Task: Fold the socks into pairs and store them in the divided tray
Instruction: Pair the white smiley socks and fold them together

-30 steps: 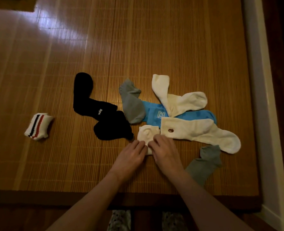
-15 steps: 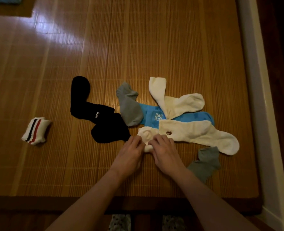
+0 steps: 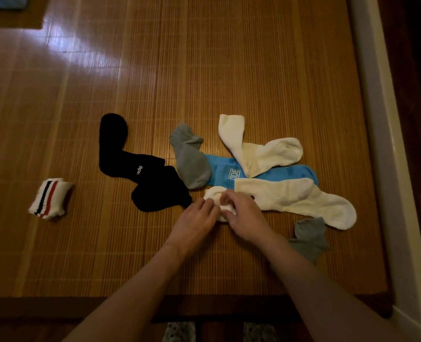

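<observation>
Dim and warm overall; glaring white off the bamboo mat at upper left, darkening toward the edges, bending slightly there.

Free room and obstacles on the mat.
Loose socks crowd the mat centre-right, black socks lying just left of them; a folded striped pair sits well apart at far left. The far half, and the gap between, lie open.
</observation>
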The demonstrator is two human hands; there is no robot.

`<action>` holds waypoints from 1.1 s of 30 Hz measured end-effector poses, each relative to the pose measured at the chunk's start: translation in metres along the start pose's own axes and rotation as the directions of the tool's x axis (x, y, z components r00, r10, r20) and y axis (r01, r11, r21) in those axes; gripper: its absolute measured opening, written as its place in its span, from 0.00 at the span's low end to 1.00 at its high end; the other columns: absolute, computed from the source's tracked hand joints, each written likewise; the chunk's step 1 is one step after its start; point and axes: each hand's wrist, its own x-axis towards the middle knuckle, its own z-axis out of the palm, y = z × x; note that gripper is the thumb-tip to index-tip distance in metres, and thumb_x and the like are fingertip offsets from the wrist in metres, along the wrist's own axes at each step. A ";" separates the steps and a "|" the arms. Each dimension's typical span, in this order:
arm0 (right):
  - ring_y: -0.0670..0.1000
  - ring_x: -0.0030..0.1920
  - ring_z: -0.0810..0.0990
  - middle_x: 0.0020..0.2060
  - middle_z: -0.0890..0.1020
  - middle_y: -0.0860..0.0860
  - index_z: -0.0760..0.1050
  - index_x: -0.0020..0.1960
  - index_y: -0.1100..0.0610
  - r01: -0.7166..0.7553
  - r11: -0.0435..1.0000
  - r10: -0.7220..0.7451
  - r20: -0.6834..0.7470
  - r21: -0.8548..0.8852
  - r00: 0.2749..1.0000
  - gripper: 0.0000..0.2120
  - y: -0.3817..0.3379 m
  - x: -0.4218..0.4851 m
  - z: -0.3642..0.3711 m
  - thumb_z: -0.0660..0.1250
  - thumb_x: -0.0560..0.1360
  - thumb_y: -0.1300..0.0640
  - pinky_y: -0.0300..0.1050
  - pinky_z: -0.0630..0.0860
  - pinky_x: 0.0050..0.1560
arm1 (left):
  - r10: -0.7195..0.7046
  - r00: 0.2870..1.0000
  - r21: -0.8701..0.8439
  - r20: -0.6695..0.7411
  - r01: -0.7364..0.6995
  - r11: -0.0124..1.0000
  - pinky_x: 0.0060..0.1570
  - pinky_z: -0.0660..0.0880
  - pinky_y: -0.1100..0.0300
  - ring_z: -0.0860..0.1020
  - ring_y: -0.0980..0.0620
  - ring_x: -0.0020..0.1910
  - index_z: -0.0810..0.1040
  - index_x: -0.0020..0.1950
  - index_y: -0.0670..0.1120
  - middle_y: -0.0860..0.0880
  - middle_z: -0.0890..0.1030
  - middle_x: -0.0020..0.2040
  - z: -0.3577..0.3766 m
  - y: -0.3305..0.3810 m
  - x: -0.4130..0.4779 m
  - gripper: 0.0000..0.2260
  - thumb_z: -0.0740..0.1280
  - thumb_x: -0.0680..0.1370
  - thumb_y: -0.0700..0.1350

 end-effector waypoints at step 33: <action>0.50 0.58 0.69 0.58 0.73 0.49 0.74 0.67 0.51 0.081 0.945 -0.103 -0.055 -0.316 0.993 0.17 0.016 0.017 -0.006 0.60 0.82 0.46 0.49 0.69 0.58 | -0.176 0.984 -0.005 0.009 0.176 0.984 0.75 0.64 0.48 0.64 0.41 0.76 0.55 0.81 0.38 0.38 0.64 0.77 -0.005 0.007 0.033 0.29 0.61 0.83 0.42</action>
